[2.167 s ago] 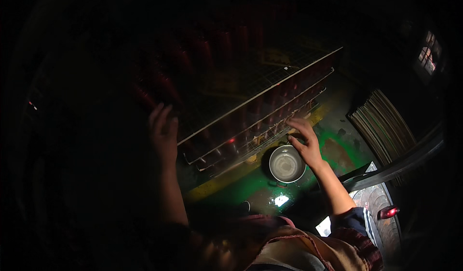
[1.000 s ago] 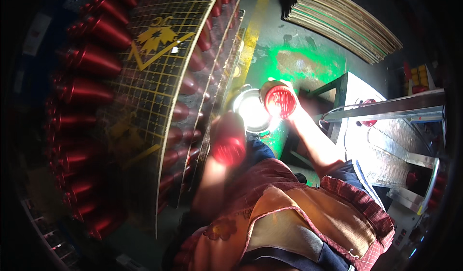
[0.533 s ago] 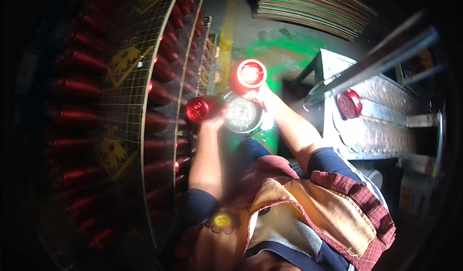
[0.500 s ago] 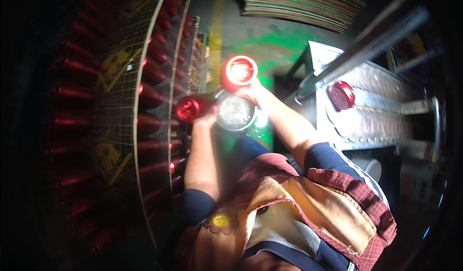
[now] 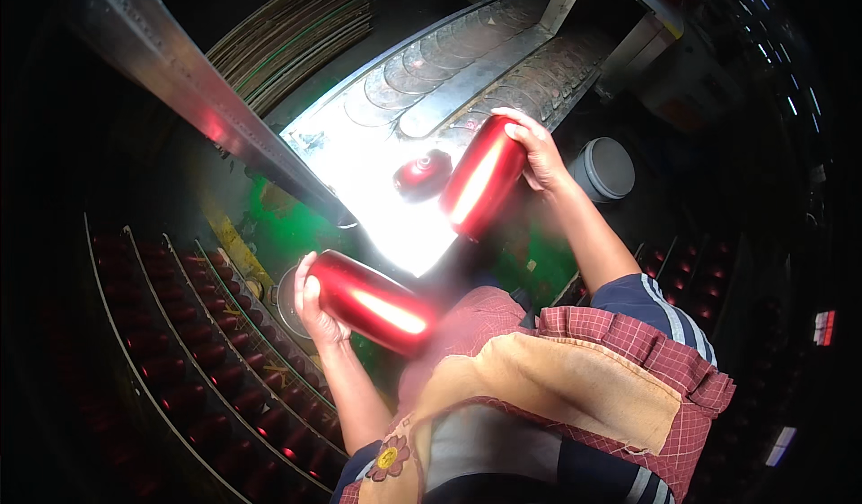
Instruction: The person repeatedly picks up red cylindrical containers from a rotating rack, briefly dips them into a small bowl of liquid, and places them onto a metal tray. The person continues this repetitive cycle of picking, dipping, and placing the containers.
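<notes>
My left hand (image 5: pixel 319 311) is wrapped round the upper-left end of a glossy red metal cylinder (image 5: pixel 373 305), which slants down to the right in front of my apron. At the right, my right hand (image 5: pixel 539 154) grips the upper end of another such cylinder (image 5: pixel 485 179), tilted and held over the near part of a metal table. Close to its left side, a third red piece (image 5: pixel 423 175) with a small knob-like tip rests on the brightly lit tabletop (image 5: pixel 350 167). Glare and blur hide the lower ends of the held cylinders.
Racks of red cylinders (image 5: pixel 211 356) fill the lower left; more stand at the right (image 5: pixel 691 266). A metal post (image 5: pixel 211 113) crosses the upper left, before stacked flat sheets (image 5: pixel 292 42). A white lidded bucket (image 5: pixel 604 170) stands right of the table. A round vessel (image 5: pixel 292 302) shows behind my left hand.
My view has turned right, from the racks to the metal table. Both hands still hold their red cylinders, now spread farther apart, with the cylinders' long sides showing.
</notes>
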A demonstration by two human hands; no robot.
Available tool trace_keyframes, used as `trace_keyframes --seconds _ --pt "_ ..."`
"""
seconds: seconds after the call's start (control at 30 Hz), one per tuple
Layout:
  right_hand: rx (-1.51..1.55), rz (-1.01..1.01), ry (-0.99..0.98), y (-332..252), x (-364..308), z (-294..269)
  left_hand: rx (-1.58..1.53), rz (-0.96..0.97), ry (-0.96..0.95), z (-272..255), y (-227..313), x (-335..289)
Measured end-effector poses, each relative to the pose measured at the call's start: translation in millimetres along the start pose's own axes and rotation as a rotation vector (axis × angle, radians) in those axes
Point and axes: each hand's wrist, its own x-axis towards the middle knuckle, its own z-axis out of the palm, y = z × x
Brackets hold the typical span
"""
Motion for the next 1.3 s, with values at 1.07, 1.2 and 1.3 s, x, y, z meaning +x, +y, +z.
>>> trace_keyframes --seconds 1.07,1.2,1.3 --pt "-0.087 -0.629 -1.697 47 -188 444 2.032 0.906 1.828 -110 314 -450" --pt "-0.013 -0.912 -1.823 72 -363 679 1.637 0.659 1.673 -190 354 -510" --pt "-0.171 -1.152 -1.799 106 -461 812 1.737 0.460 1.780 -215 357 -515"
